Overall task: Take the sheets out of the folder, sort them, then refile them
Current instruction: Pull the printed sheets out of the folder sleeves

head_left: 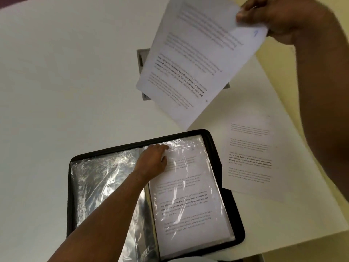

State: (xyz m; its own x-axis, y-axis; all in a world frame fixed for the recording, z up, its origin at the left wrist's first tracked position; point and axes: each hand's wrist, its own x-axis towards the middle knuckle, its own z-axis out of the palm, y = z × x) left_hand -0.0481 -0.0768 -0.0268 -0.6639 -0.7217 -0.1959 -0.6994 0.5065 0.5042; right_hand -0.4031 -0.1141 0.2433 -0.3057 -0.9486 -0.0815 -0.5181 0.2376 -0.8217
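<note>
On the white table lies a black folder, open, its clear sleeves shining; the right-hand sleeve has a printed sheet inside. Beside it to the right a loose sheet lies flat on the table. Above, the right hand pinches the top corner of a raised page, thumb pressed on its face, over a grey inset. The left hand rests on the right-hand sleeve's top, fingers bent at its edge.
</note>
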